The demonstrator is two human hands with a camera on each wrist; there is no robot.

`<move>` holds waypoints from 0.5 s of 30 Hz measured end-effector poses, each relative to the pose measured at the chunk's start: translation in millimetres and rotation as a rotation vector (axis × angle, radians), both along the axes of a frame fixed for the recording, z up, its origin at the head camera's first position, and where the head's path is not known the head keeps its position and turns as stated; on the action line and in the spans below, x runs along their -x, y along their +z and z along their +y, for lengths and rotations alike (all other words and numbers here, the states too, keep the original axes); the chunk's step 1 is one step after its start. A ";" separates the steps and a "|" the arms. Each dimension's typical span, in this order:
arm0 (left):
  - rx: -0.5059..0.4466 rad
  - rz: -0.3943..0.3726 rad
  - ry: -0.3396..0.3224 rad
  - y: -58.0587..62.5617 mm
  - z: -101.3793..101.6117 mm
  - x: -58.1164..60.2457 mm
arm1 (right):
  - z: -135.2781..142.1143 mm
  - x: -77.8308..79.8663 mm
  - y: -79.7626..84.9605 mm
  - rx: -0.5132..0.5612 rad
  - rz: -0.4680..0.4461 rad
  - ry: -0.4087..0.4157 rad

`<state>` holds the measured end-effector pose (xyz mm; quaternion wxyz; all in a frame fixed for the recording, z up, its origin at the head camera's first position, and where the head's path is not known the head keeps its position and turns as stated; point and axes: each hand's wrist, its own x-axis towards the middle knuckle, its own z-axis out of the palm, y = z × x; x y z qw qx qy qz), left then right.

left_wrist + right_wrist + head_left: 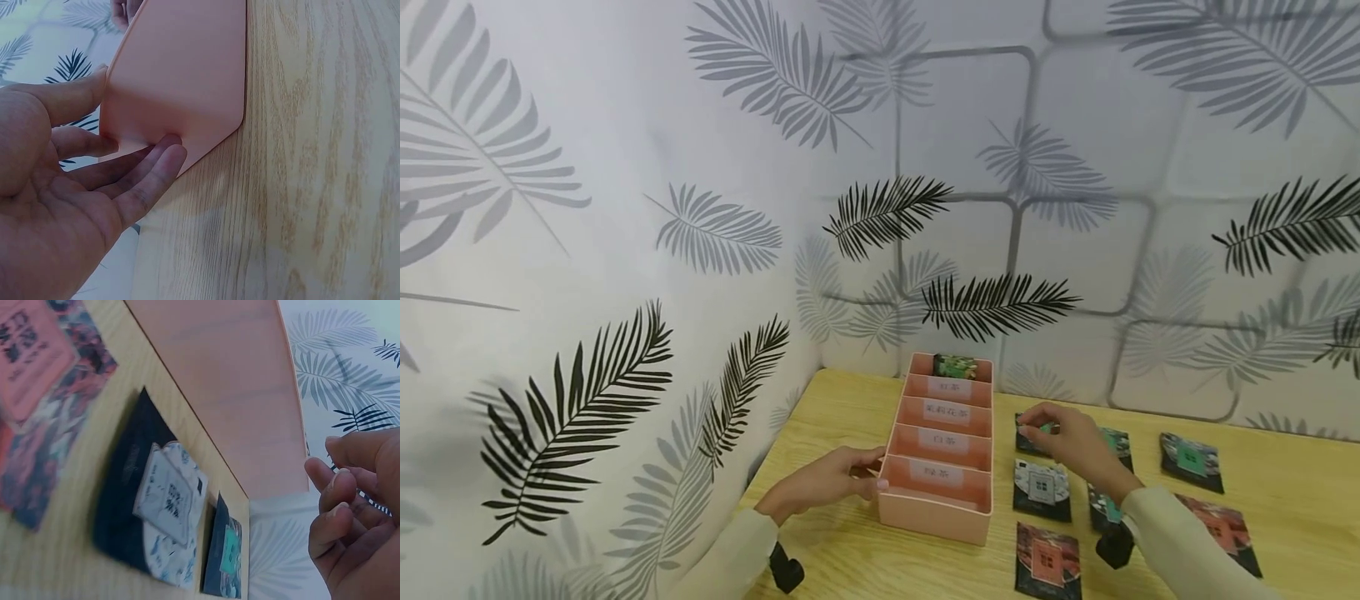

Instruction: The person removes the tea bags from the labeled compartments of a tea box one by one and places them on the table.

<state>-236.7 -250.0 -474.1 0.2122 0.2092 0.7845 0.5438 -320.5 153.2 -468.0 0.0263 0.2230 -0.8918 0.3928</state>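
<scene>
A pink divided box (936, 517) stands lengthwise on the table, with Chinese-labelled dividers between its compartments. A dark packet with a green and yellow print (957, 367) sits in its rearmost compartment. At the near left corner my left hand (831, 482) holds the box, thumb at the rim and fingers against the outer wall (175, 81). My right hand (1071, 442) hovers right of the box, fingers loosely curled, nothing visible in them. Beneath it lies a green-labelled tea packet (1028, 435), partly covered. A white-labelled packet (165, 500) and a red-labelled packet (1048, 560) lie nearer.
Farther right lie more packets: a green-labelled one (1191, 458), a red-labelled one (1223, 529), and two partly hidden by the right forearm. Leaf-patterned walls (737, 275) close off the wooden table (820, 400) at the back and left.
</scene>
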 end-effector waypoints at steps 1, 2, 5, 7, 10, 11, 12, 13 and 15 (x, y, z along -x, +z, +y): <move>-0.002 -0.004 0.002 0.4 0.1 0.3 | -3.2 3.0 1.3 -0.002 0.023 -0.002; -0.004 -0.007 0.002 0.7 0.2 0.7 | -6.5 6.2 2.9 0.002 0.041 -0.002; 0.003 -0.015 0.004 0.9 -0.7 1.1 | -18.2 16.2 7.4 0.013 0.076 -0.002; 0.013 -0.010 0.002 0.5 -2.5 0.7 | -27.7 23.6 9.8 0.020 0.101 0.008; 0.027 0.014 -0.009 1.2 -3.7 1.1 | -40.0 34.0 13.2 0.041 0.094 0.010; 0.028 0.019 -0.011 1.4 -3.8 1.3 | -43.4 37.3 14.0 0.043 0.090 0.008; 0.028 0.022 -0.013 1.5 -3.7 1.4 | -46.2 40.7 14.2 0.048 0.081 0.008; 0.024 0.021 -0.015 1.5 -3.5 1.1 | -48.5 43.8 14.1 0.050 0.070 0.012; 0.020 0.012 -0.017 0.9 -2.7 0.4 | -52.9 49.5 13.4 0.057 0.044 0.014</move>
